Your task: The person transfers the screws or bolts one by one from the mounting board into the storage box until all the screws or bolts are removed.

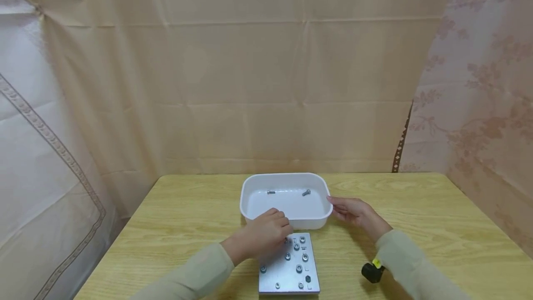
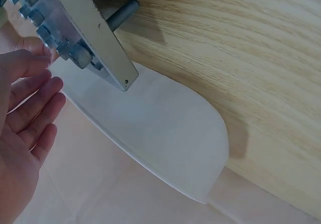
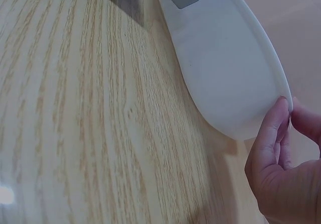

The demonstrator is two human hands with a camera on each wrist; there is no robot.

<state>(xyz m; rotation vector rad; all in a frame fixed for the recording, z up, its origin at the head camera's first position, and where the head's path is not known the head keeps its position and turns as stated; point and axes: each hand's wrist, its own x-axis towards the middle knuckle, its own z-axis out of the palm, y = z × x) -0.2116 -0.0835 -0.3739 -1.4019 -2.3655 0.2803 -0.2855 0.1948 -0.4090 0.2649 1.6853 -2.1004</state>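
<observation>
A white plastic tray (image 1: 286,224) lies on the table with two small bolts inside, one bolt (image 1: 306,192) at the right and another bolt (image 1: 271,192) at the left. At its right end my right hand (image 3: 286,169) pinches the rim between thumb and fingers. My left hand (image 1: 266,233) hovers over the upper left part of a metal plate (image 1: 287,274), fingers loosely bent. In the left wrist view its fingertips are close to the bolt heads (image 2: 80,56), and nothing shows between them. Several bolts of different sizes stand in the plate. The hand hides the plate's upper left corner.
A small black object with a yellow part (image 1: 372,272) lies by the right sleeve. The wooden table (image 1: 187,226) reaches back to a beige curtain (image 1: 250,82), with more cloth hanging at both sides.
</observation>
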